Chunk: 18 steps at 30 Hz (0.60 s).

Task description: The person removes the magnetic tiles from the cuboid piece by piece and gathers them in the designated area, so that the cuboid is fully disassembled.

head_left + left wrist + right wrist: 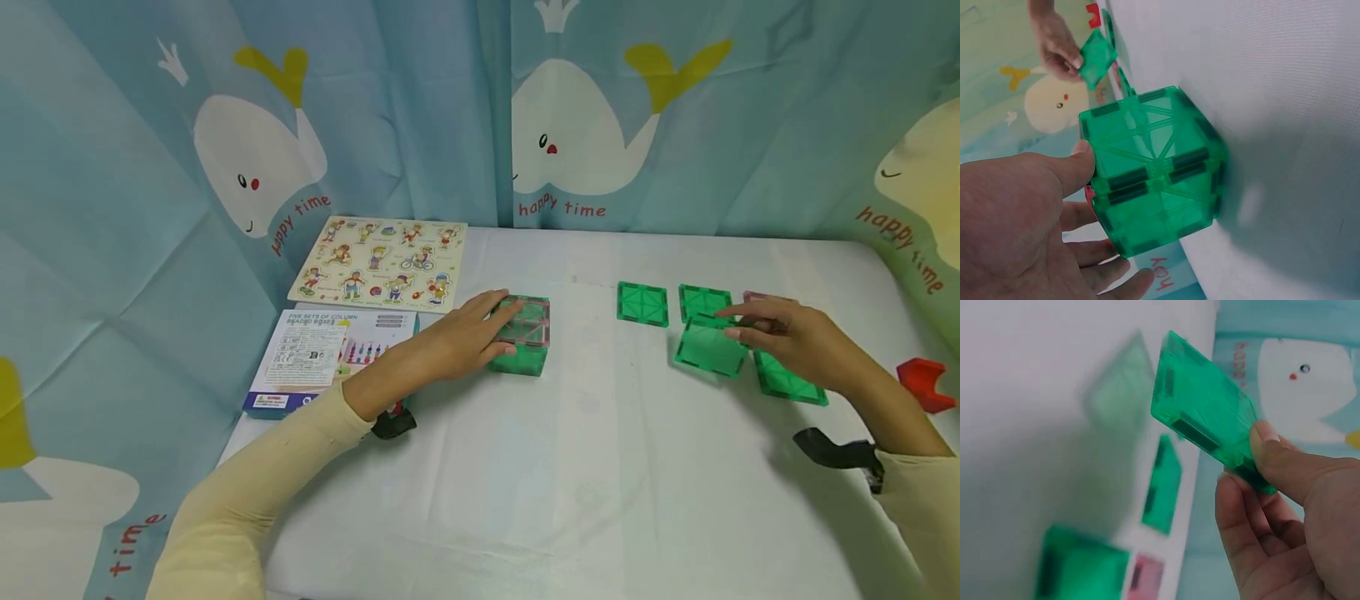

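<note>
A box shape of translucent green magnetic tiles [1154,144] stands on the table with a pink-edged tile [536,333] on top. My left hand [468,333] rests on the top of this box. In the left wrist view its thumb touches the top edge and the other fingers extend loosely past it. On the right, my right hand [795,333] pinches a green square tile [1204,400] by its edge between thumb and fingers. This tile hangs tilted above the table. Flat green tiles [642,304] lie close by, along with a pink tile [1144,578] partly hidden by the hand.
A picture puzzle board [378,262] and a beaded-toy box [330,358] lie at the left. A red curved piece [926,385] sits at the right edge. Behind the white table [585,467] hangs a blue whale-print curtain [435,108].
</note>
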{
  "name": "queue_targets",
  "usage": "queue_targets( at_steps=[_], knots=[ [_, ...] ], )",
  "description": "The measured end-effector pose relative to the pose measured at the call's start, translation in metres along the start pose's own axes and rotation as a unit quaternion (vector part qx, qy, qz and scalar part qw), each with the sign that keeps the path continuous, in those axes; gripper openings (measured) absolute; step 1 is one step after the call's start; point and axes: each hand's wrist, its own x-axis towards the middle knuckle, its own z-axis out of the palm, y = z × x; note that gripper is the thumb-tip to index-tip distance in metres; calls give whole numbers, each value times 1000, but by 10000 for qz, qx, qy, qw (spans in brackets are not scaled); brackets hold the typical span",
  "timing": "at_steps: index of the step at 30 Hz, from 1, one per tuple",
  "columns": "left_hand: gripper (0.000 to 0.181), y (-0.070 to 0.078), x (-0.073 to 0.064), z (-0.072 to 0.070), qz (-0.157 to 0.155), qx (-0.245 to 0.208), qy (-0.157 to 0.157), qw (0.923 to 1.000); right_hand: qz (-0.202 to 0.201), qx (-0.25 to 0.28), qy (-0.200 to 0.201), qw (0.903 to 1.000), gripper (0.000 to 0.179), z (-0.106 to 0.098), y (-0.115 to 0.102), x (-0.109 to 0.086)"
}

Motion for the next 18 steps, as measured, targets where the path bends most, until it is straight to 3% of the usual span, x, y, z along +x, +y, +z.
queue_targets(
  at_steps=[7, 13, 18],
  knots=[
    [70, 0, 0, 0, -33, -21, -14, 10000, -26, -38, -43, 10000, 29, 2, 26, -16],
    [70, 0, 0, 0, -36, -44, -36, 10000, -450, 57, -79, 9989, 26, 11, 40, -7],
    [70, 1, 1, 0, -68, -54, -89, 9999, -421, -316, -169, 9985, 25, 19, 41, 1]
  ],
)
